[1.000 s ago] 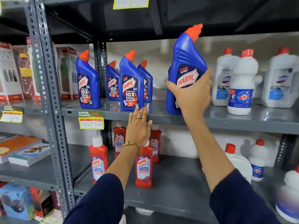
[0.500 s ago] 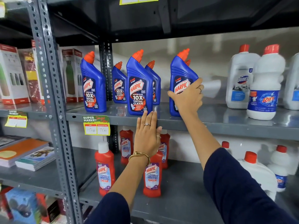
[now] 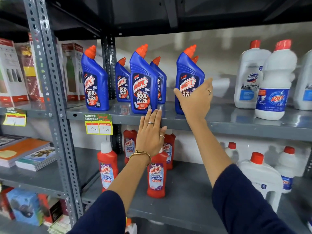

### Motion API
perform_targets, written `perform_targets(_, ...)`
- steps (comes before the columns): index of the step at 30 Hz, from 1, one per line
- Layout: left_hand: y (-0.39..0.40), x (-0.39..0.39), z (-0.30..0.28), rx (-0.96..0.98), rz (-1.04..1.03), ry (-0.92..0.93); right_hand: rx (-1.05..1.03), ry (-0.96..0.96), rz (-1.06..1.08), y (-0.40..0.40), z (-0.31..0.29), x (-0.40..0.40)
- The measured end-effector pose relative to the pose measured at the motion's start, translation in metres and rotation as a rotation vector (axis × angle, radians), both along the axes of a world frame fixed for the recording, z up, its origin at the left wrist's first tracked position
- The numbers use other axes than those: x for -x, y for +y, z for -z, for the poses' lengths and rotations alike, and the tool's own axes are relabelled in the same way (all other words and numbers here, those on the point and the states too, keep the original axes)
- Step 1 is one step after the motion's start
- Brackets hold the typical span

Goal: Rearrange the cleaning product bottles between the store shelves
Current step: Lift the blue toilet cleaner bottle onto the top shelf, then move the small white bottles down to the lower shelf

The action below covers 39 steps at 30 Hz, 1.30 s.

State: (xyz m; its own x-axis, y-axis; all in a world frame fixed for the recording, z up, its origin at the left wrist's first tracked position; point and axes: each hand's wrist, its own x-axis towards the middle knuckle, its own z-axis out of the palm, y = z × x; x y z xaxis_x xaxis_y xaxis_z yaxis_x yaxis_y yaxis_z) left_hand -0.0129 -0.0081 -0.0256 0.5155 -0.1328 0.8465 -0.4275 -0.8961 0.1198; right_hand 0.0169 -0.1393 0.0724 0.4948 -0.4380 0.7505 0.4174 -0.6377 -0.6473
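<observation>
A blue Harpic bottle [image 3: 187, 70] with an orange cap stands upright on the grey middle shelf [image 3: 236, 122]. My right hand [image 3: 195, 98] is spread in front of its lower half, thumb at the left of the label and fingers past its right side, not gripping. Another orange cap [image 3: 195, 59] shows right behind it. To the left stand more blue Harpic bottles [image 3: 142, 81], [image 3: 94, 85], with two further back. My left hand [image 3: 151, 134] lies flat against the shelf's front edge, below the middle blue bottle, holding nothing.
White Domex [image 3: 249, 76] and Rin [image 3: 276, 81] bottles stand at the right of the same shelf. Red Harpic bathroom cleaner bottles [image 3: 157, 176] and white jugs [image 3: 260, 174] fill the lower shelf. A perforated upright post [image 3: 49, 98] and boxes and books are at the left.
The blue bottle came down from the air onto the shelf, set deeper beside the other blue ones. My right hand has loosened and opened off it. My left hand stayed on the shelf edge.
</observation>
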Motion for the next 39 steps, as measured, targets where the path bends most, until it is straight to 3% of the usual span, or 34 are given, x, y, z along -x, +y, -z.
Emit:
perform_targets(4,0.013,0.002,0.001,0.018,-0.03,0.006,0.06,-0.496,-0.003,0.002,0.048,0.031)
perform_targets(7,0.026,0.004,0.003,-0.012,-0.071,0.021,0.073,-0.616,-0.091,0.01,0.104,0.035)
perform_targets(10,0.04,0.003,0.003,-0.014,-0.086,0.041,0.045,-0.472,-0.21,0.02,0.152,0.031)
perform_targets(16,0.045,0.007,-0.002,0.028,-0.047,0.064,0.099,0.176,-0.378,0.037,0.213,0.005)
perform_targets(19,0.044,0.007,-0.003,0.037,-0.027,0.063,-0.047,0.5,-0.552,0.039,0.224,-0.015)
perform_targets(23,0.045,0.005,-0.002,0.043,-0.006,0.051,-0.274,0.751,-0.775,0.04,0.227,-0.039)
perform_targets(29,0.046,0.002,0.0,0.056,-0.002,0.036,-0.211,0.795,-0.829,0.038,0.229,-0.044)
perform_targets(39,0.04,0.003,0.001,0.088,-0.009,0.072,-0.165,0.829,-0.739,0.027,0.235,-0.035)
